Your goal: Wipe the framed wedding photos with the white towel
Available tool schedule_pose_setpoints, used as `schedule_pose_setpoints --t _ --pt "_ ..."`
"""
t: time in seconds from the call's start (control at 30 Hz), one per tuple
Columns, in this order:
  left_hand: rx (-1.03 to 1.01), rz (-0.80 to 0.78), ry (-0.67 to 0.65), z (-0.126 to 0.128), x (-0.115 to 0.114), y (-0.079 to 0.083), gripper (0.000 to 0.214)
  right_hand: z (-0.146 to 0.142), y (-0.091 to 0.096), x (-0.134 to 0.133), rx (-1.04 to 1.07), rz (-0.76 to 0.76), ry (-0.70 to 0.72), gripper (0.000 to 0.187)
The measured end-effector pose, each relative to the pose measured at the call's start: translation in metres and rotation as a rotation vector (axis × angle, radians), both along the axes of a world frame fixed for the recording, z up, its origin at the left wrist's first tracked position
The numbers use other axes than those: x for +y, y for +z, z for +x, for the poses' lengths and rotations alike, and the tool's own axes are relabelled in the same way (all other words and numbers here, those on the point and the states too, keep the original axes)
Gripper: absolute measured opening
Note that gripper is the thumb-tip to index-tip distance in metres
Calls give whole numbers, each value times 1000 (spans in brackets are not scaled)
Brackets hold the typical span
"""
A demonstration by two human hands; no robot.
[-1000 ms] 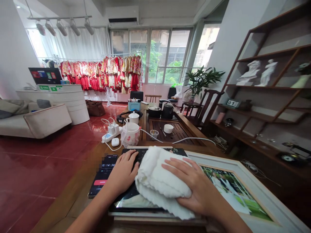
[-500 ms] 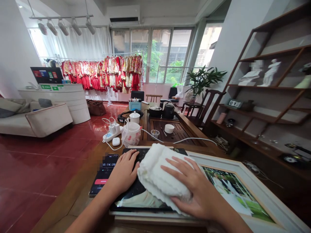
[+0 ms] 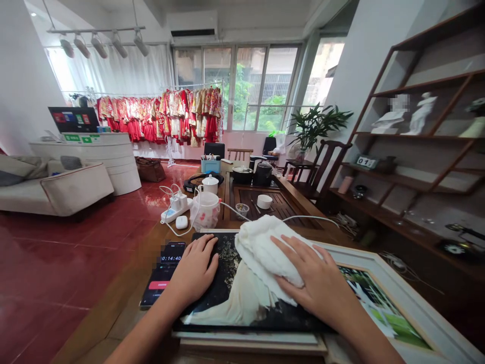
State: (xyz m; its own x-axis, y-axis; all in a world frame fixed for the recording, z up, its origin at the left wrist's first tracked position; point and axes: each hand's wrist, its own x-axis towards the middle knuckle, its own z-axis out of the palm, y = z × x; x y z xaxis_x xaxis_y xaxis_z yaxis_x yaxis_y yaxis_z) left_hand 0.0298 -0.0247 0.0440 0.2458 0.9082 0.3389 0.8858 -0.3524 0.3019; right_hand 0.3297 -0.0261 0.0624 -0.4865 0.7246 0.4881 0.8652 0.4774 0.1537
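Wooden table (image 3: 149, 258), framed photo (image 3: 242, 303), smartphone (image 3: 162, 273)

red embroidered garments (image 3: 185, 115) hang left of a potted plant (image 3: 314, 126).

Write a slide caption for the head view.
Right hand presses a white towel on a dark photo panel; left hand rests on its edge beside a phone.

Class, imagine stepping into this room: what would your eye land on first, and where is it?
The red and gold garments hanging on a rail by the far windows draw the eye first. Close by, the left hand and right hand lie on a dark photograph, the right pressing a white towel onto it.
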Motion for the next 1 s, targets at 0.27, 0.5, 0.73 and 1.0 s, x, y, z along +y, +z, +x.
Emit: schedule_pose_setpoints --t 0.27,0.5,0.73,1.0 --pt "-11 3 -3 1 0 -1 40 -14 11 -15 -87 -91 288 74" --pt "-6 -20 -4 3 1 1 41 -9 9 -12 -86 -121 273 75" --pt "-6 5 0 2 1 -1 39 -2 0 -2 4 24 0 66" --pt "-1 1 -7 0 0 -1 41 -13 9 -14 -71 -90 239 69"
